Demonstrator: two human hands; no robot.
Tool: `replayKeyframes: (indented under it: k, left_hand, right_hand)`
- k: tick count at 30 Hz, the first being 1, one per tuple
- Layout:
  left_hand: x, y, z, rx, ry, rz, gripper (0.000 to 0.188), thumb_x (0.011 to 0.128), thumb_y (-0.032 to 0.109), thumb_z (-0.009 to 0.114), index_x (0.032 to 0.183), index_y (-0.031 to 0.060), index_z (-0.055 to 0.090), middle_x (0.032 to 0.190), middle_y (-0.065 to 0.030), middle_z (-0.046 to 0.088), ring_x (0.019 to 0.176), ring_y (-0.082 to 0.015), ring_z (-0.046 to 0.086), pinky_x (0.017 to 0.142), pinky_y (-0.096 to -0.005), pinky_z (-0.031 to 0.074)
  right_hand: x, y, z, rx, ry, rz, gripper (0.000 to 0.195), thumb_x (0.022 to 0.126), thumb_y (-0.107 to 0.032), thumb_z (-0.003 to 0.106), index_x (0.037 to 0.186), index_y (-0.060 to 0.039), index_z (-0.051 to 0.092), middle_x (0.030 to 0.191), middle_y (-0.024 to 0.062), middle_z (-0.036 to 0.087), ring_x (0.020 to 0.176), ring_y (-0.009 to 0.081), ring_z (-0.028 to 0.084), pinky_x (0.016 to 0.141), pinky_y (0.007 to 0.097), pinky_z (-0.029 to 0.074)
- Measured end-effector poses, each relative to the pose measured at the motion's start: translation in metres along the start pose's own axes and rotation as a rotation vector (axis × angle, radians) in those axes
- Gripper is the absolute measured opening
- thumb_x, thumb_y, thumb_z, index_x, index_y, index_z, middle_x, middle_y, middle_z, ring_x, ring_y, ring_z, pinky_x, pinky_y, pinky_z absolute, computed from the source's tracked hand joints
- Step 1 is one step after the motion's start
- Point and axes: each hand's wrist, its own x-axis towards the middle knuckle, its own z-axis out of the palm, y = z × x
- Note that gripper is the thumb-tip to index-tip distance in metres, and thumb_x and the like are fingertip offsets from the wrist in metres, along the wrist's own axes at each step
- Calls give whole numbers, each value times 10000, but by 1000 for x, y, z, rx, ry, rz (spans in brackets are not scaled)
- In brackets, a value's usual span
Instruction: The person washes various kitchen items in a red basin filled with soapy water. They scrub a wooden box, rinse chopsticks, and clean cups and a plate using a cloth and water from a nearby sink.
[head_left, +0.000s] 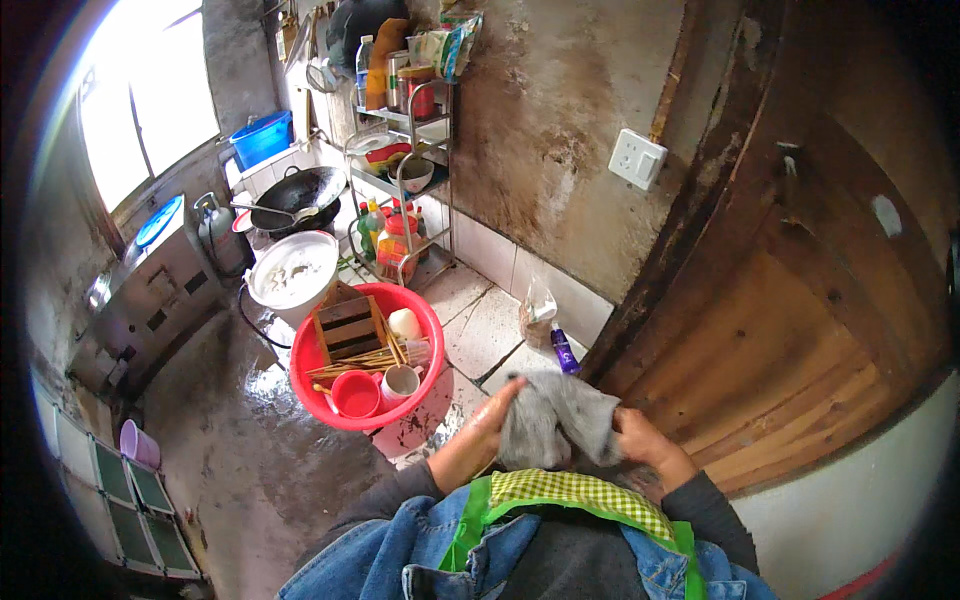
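Note:
A grey cloth (555, 420) hangs bunched between my hands, just in front of my body. My left hand (491, 420) grips its left side, and my right hand (641, 439) grips its right side. The cloth hides some of the fingers. Left of my hands, a red plastic basin (433, 322) stands on the tiled counter, holding a wooden rack (349, 326), chopsticks (352, 366), a red mug (355, 394) and a white mug (400, 382). Beyond the cloth lies a purple tube (564, 351) beside a clear plastic bag (538, 315).
A white lidded bucket (294, 271) and a black wok (296, 196) stand beyond the basin. A metal shelf rack (452, 184) with bottles and bowls is against the wall. A wooden door (780, 315) borders the right. A lilac bucket (139, 444) stands at the far left.

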Motion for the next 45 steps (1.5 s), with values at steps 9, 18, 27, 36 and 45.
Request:
replayKeyframes:
  k: [9, 18, 27, 36, 45]
  left_hand:
    - [42, 159, 125, -139, -290, 800, 429, 889, 383, 434, 1140, 36, 465, 1056, -134, 578, 935, -268, 583, 847, -401, 468]
    - [80, 272, 269, 135, -478, 1056, 245, 822, 214, 559, 988, 34, 559, 874, -105, 627, 755, -217, 625, 693, -365, 525]
    - [171, 365, 413, 1041, -37, 2075, 639, 666, 323, 696, 1151, 17, 415, 1106, -182, 462, 1066, -323, 415, 883, -420, 356]
    - [222, 443, 417, 955, 97, 2581, 330, 694, 197, 607, 986, 51, 561, 974, -170, 567, 909, -353, 528, 789, -392, 436]
    - [238, 556, 390, 1145, 577, 2663, 252, 810, 233, 465, 938, 59, 594, 996, -151, 602, 996, -325, 530, 866, -410, 396]
  right_hand:
    - [-31, 120, -45, 359, 287, 371, 287, 876, -144, 480, 1132, -18, 455, 927, 77, 587, 814, 124, 564, 668, 246, 470]
    - [13, 218, -122, 24, 5, 166, 243, 839, -177, 527, 1059, -75, 549, 783, 66, 613, 728, 153, 593, 659, 275, 467]
    - [113, 218, -180, 29, -3, 249, 248, 837, -175, 524, 1063, -75, 546, 803, 67, 607, 743, 154, 588, 671, 274, 462]
    - [160, 207, -190, 29, 87, 264, 252, 836, -173, 522, 1067, -76, 543, 823, 67, 602, 758, 155, 584, 683, 273, 457]
    - [225, 142, -217, -9, 219, -50, 256, 835, -171, 520, 1072, -76, 540, 842, 68, 597, 774, 156, 580, 695, 272, 452]
